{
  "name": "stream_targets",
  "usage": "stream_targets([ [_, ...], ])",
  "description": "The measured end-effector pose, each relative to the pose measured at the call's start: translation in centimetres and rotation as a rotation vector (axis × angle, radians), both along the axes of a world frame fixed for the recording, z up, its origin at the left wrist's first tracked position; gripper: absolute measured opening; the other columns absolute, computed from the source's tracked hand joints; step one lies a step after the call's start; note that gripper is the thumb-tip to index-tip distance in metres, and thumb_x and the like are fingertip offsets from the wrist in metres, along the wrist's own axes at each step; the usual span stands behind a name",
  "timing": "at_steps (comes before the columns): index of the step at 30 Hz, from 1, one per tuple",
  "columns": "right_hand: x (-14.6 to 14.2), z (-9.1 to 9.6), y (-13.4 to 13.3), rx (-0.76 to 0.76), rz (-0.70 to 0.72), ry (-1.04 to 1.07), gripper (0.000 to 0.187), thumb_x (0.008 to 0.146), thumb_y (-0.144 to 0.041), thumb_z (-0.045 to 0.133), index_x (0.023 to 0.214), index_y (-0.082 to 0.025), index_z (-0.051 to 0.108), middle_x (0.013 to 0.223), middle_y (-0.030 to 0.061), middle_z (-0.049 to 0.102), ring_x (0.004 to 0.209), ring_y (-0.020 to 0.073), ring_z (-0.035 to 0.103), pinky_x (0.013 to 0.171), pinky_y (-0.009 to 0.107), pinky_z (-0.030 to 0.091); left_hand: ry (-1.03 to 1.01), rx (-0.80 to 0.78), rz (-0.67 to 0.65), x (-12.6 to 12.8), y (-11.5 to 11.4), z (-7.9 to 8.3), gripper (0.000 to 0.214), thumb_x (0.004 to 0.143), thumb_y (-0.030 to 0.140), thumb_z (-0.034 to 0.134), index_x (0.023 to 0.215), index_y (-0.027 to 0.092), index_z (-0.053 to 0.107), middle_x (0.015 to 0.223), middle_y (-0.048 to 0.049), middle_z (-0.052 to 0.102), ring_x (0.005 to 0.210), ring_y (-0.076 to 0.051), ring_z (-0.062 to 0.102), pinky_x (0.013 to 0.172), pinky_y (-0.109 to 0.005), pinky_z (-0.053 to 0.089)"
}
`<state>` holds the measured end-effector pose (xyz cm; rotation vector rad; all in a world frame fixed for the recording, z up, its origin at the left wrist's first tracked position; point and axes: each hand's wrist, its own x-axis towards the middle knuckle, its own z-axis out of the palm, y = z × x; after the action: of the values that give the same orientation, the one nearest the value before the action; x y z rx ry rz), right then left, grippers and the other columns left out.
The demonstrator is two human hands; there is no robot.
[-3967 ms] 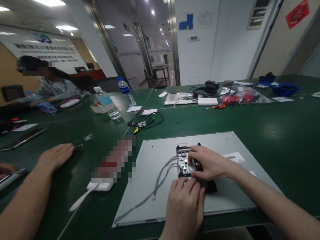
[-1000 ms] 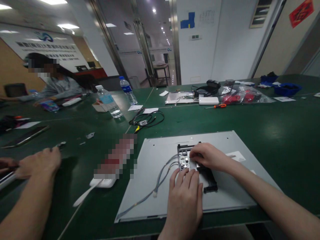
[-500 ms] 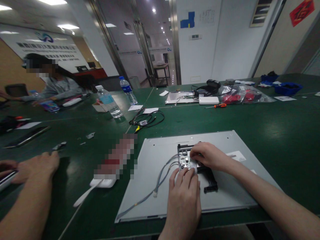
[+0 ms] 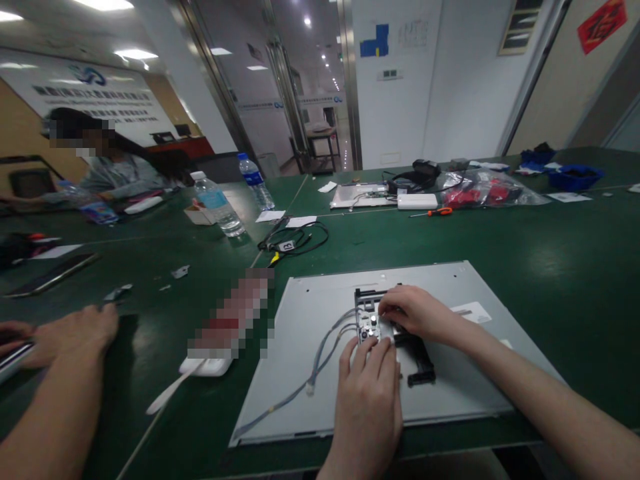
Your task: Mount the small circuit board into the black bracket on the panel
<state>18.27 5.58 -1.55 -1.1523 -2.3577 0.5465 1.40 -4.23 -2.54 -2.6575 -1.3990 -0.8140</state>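
Observation:
A grey metal panel [image 4: 310, 300] lies flat on the green table in front of me. At its middle sits a small circuit board [image 4: 367, 321] in a black bracket [image 4: 421, 363], with grey cables [image 4: 320, 360] trailing off to the left. My left hand [image 4: 369, 400] comes up from the near edge, its fingers stretched flat onto the board's near side. My right hand [image 4: 415, 313] reaches in from the right, fingers curled and pinched on the board's right edge.
A co-worker's hand [image 4: 75, 333] rests on the table at the left. A white device [image 4: 205, 365] lies beside the panel. Farther back are two water bottles [image 4: 217, 207], a coil of black cable [image 4: 297, 239], a screwdriver [image 4: 433, 213] and a plastic bag [image 4: 485, 190].
Since four seconds ago my left hand has drawn back off the black bracket, which now shows. The co-worker's hand has slid left and nearer. Over the last second almost nothing moved.

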Motion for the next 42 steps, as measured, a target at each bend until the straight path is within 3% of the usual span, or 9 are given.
stream_targets([
  [10, 0.05, -0.06, 0.02, 0.002, 0.012, -0.012, 0.015, 0.082, -0.010, 0.056, 0.087, -0.020, 0.067, 0.083, 0.0027, 0.068, 0.080, 0.0152, 0.058, 0.073, 0.025, 0.040, -0.005, -0.013, 0.023, 0.14, -0.13, 0.51, 0.027, 0.089, 0.014, 0.044, 0.109, 0.018, 0.061, 0.115, -0.0064, 0.063, 0.111, -0.024, 0.053, 0.105, -0.049, 0.033],
  [42, -0.08, 0.37, -0.26, 0.025, -0.002, -0.027, 0.015, 0.082, -0.009, 0.056, 0.086, -0.020, 0.066, 0.085, 0.0032, 0.067, 0.082, 0.0160, 0.058, 0.074, 0.026, 0.040, 0.033, -0.022, 0.022, -0.27, 0.03, -0.17, 0.036, 0.086, 0.013, 0.045, 0.118, 0.021, 0.060, 0.125, -0.0073, 0.059, 0.119, -0.026, 0.049, 0.108, -0.053, 0.030],
])
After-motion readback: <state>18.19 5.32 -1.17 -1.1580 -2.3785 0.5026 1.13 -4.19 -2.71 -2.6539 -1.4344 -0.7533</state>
